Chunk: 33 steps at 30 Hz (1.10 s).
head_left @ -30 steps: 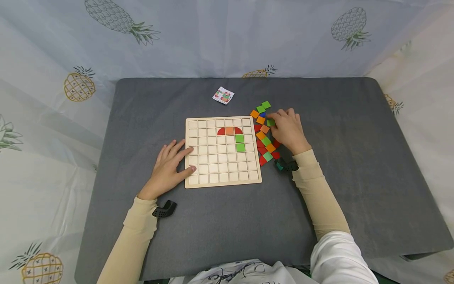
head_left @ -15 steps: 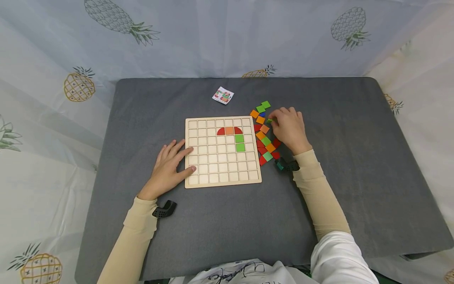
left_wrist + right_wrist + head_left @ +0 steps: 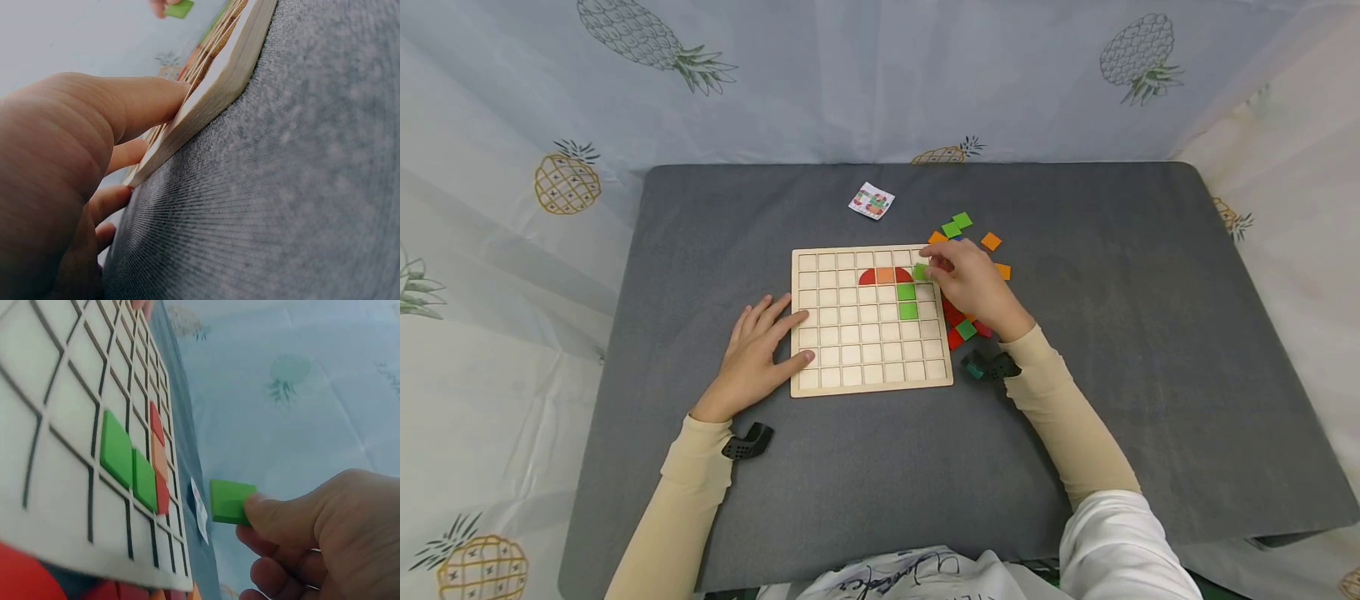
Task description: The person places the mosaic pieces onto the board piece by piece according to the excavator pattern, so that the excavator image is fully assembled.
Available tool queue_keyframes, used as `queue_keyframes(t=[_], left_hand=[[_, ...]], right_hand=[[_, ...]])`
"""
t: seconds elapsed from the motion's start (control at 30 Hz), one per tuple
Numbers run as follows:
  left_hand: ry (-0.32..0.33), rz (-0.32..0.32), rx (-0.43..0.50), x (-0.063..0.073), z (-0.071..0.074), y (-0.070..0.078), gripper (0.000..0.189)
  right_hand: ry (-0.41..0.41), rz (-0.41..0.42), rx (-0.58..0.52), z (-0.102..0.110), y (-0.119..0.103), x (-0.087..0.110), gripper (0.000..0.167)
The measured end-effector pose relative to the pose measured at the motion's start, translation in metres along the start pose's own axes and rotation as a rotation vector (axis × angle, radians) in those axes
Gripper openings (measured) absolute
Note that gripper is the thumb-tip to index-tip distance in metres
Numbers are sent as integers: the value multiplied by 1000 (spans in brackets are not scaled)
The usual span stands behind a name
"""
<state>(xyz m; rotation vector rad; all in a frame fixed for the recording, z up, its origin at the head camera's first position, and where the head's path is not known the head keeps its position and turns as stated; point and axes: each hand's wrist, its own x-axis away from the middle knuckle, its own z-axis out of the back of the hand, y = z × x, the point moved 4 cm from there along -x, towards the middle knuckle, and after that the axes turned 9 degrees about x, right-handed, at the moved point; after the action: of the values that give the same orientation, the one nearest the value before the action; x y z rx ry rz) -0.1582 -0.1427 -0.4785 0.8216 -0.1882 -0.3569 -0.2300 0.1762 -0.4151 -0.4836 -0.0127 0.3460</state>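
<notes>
My right hand pinches a green square tile between thumb and fingers, above the upper right part of the wooden grid board. In the right wrist view that tile hangs clear of the board. My left hand rests at the board's left edge, fingers spread, with the thumb and index fingertip over the rim. Set in the grid are an orange square between two red rounded pieces, and two green squares in a column below the right one.
Loose tiles lie along the board's right side, partly hidden under my right hand: green ones, red ones and orange ones. A small printed card lies beyond the board on the grey table.
My right hand has picked up the green tile from the loose pile and moved left with it over the board. Two orange tiles now show farther right. My left hand stays put.
</notes>
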Motion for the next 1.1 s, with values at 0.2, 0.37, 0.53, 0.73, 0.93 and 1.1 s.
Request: queue_keyframes(t=[0.2,0.37,0.53,0.73,0.93,1.1], left_hand=[[6,-7,-1,-1,0,-1,66],[6,-15,-1,-1,1,0,66],[3,-17,0,-1,0,0,65],[-3,-7,2,-1,0,0,65],[-7,-2,-4,-1,0,0,67],[-12,4,0,-1,0,0,67]], right_hand=[[-43,96,-48,-13,-15,2,15],[-83,116,-53,-23,-23,3,12],[-116,150,-20,-32,-28,3,11],[-122,176,60,-40,-30,2,12],[-91,184,134,-43,-31,4,14],[-57,190,182,-45,-33,5,16]])
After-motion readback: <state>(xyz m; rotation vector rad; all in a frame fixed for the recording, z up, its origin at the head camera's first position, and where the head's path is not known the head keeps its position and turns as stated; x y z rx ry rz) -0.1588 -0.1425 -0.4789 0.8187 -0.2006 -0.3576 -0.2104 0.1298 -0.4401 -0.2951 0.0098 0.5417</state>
